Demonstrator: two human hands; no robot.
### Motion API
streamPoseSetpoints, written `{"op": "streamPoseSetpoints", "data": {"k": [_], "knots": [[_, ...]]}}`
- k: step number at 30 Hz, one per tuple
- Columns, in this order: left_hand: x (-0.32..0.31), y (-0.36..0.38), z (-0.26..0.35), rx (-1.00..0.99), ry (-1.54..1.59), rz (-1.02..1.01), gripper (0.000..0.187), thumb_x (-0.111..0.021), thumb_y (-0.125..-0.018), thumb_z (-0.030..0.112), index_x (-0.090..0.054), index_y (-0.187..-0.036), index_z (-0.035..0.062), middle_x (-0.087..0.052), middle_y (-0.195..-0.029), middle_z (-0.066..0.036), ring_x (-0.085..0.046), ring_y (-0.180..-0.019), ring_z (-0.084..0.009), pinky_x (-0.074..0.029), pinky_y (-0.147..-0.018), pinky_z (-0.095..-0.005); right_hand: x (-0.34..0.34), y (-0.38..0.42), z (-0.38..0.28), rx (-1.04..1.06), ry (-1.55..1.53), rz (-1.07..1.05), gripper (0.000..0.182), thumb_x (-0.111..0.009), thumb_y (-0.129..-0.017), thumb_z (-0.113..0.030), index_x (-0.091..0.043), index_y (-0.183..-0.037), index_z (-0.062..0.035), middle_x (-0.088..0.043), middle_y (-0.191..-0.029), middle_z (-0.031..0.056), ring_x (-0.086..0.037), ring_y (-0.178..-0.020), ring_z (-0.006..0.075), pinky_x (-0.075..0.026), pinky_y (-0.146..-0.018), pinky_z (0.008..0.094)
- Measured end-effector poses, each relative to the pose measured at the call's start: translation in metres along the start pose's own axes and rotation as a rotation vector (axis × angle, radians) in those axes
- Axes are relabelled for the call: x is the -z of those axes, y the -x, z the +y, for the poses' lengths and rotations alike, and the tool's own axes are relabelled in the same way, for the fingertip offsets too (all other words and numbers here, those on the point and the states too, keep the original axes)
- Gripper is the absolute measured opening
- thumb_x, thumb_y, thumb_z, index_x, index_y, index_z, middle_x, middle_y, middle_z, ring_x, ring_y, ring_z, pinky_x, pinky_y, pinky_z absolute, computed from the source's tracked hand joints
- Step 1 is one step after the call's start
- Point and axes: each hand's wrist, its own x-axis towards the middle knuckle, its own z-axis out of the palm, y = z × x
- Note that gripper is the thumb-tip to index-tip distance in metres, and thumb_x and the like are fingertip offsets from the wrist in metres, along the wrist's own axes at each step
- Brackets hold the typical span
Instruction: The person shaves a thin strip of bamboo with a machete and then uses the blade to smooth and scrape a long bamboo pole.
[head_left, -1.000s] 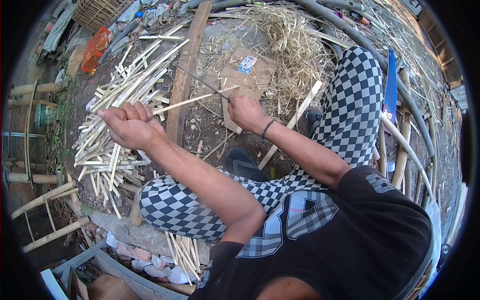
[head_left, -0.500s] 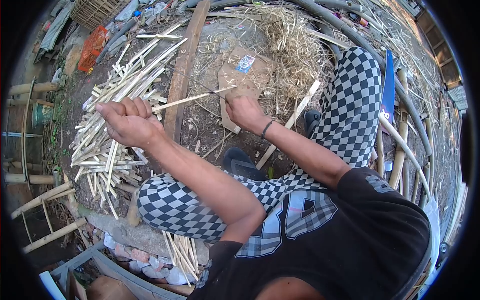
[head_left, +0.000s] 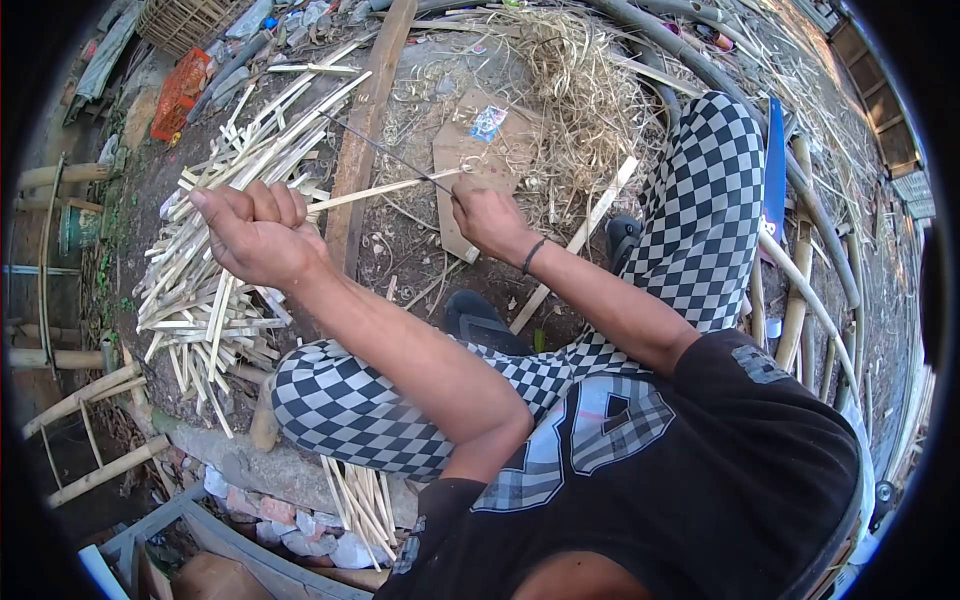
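My left hand (head_left: 258, 232) is closed round one end of a pale bamboo strip (head_left: 385, 189), fist turned upward. The strip runs right across a wooden plank (head_left: 366, 140) to my right hand (head_left: 490, 215). That hand is wrapped round a knife, its handle hidden in the fingers. The long, thin, dark knife blade (head_left: 385, 150) points up and left, crossing the strip close to my right fingers. Behind and beneath my left hand lies a heap of cut bamboo strips (head_left: 215, 295). A flat piece of cardboard (head_left: 458, 150) lies just beyond my right hand.
A tangle of thin shavings (head_left: 585, 90) covers the ground at the back. A blue saw (head_left: 775, 180) stands beside my right knee. More strips (head_left: 360, 505) lie by my left thigh. An orange crate (head_left: 182, 95) and a woven basket (head_left: 185, 22) are at the far left.
The knife blade shows more plainly now, its tip a little higher. Both hands keep their grips and have barely moved; the view has shifted slightly.
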Motion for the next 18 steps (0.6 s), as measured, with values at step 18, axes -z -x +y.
{"op": "streamPoseSetpoints", "data": {"k": [18], "knots": [[0.005,-0.004,-0.002,0.021,0.002,-0.031,0.056,-0.042,-0.105,0.045,-0.020,-0.061,0.0184,-0.015,-0.049,0.006,-0.008,-0.042,-0.0069,-0.008,-0.040,-0.0270,-0.026,-0.003,0.036,-0.010,0.022,0.047,0.019,-0.049,-0.094,-0.016,-0.057,-0.099,0.0005,-0.068,-0.078,0.0256,-0.069,-0.077,0.0428,-0.055,-0.072,0.0536]]}}
